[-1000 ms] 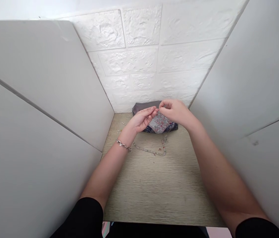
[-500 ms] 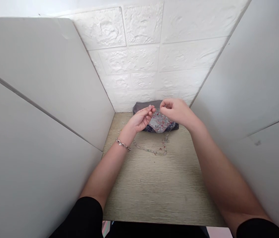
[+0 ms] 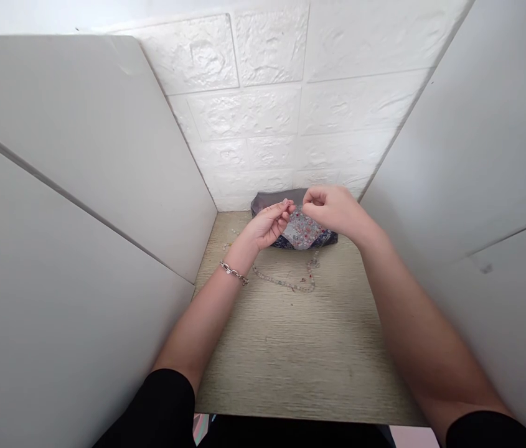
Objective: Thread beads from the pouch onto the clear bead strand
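Observation:
My left hand [image 3: 271, 225] is closed in a pinch over the left side of an opened pouch; what sits between its fingertips is too small to name. Just to its right, my right hand [image 3: 330, 210] also pinches with curled fingers, and its fingertips hide whatever they hold. A small gap lies between the two hands. Below them the dark patterned pouch [image 3: 330, 239] holds many small clear, pink and red beads [image 3: 307, 229]. A strand of pale beads [image 3: 286, 284] curves over the tabletop in front of the pouch, passing behind my left wrist.
The wooden tabletop [image 3: 291, 354] reaches from the white brick-pattern wall [image 3: 267, 112] to my body. Pale panels stand close on both sides, the left panel [image 3: 80, 186] and the right panel [image 3: 477, 155]. A chain bracelet [image 3: 233, 272] circles my left wrist.
Both hands stay nearly in place, still pinched above the pouch. The view has shifted very slightly. The pouch and bead strand look unchanged.

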A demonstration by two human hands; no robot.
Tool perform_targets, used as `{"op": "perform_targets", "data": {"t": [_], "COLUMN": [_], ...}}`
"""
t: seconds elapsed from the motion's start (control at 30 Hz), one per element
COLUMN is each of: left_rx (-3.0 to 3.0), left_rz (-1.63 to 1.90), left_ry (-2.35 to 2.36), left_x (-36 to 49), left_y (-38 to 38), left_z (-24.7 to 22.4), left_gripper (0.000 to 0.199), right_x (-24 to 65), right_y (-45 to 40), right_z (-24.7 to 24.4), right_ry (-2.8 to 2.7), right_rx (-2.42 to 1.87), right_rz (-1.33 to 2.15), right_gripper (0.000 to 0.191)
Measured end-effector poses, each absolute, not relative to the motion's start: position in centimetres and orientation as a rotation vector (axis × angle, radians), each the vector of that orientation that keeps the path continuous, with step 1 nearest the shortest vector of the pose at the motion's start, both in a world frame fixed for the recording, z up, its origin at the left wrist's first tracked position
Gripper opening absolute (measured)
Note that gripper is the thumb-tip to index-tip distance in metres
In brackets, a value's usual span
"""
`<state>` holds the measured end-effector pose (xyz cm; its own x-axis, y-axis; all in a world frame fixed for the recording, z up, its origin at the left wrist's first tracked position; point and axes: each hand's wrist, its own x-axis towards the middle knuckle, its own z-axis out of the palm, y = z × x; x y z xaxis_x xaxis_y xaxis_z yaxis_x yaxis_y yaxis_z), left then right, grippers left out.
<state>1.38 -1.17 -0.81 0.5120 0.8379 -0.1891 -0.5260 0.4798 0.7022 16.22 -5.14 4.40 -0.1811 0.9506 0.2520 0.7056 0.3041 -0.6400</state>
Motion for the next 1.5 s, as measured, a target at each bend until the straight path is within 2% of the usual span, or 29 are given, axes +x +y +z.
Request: {"op": "perform_targets", "data": {"t": [1.5], "left_rx": [0.658], "left_rz": [0.885], "left_ry": [0.582], "left_x": [1.67], "left_y": [-1.21], "left_z": [-0.95], "left_gripper": [0.008], "right_x": [16.16], "right_y": [-4.95], "right_z": [4.25], "right_ry": [-1.977], "right_rx": [-1.556], "right_rz": [0.458], "right_gripper": [0.02]}}
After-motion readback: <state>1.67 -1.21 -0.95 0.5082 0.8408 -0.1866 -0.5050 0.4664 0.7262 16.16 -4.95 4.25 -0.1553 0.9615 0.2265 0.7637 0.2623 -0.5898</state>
